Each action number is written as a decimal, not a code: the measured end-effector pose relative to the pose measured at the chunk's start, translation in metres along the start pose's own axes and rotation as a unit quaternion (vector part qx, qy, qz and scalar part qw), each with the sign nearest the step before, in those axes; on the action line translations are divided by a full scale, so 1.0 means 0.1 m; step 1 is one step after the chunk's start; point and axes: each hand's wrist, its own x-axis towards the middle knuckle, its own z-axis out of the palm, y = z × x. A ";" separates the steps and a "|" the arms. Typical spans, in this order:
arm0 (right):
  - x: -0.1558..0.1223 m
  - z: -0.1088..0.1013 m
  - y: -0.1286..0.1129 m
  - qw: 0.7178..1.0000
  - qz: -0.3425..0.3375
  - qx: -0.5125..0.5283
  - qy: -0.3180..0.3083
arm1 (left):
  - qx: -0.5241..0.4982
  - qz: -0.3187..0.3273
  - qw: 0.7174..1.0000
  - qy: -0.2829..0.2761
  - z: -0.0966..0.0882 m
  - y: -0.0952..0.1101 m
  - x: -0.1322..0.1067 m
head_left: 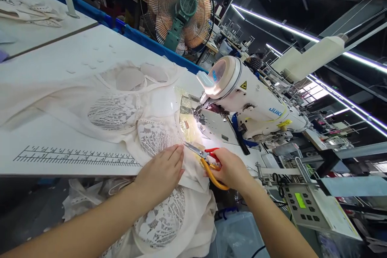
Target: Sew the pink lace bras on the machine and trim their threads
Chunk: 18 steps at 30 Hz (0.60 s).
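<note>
A cream lace garment (127,109) lies spread over the white table (60,64) and hangs off its front edge. My left hand (161,171) rests flat on the fabric near the table edge, fingers together and stretched out. My right hand (231,169) grips orange and red handled scissors (205,159). Their blades point left and touch the fabric just beside my left fingertips. A white Juki sewing machine (250,105) stands right behind both hands, its lamp lighting the needle area.
A printed ruler (75,156) runs along the table's front edge. A standing fan (178,8) is behind the table. A control panel with a green display (300,201) sits at the right. More fabric pieces (27,8) lie at the far left.
</note>
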 end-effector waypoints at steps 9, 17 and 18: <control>-0.05 0.10 0.02 0.998 0.038 -0.028 -0.045 | -0.006 0.007 1.000 0.007 0.03 0.00 0.00; -0.04 0.11 0.01 0.998 0.045 -0.034 -0.035 | -0.017 0.004 1.000 0.008 0.03 0.00 -0.01; -0.03 0.11 0.01 0.998 0.043 -0.033 -0.033 | -0.018 0.004 1.000 0.010 0.03 0.00 -0.01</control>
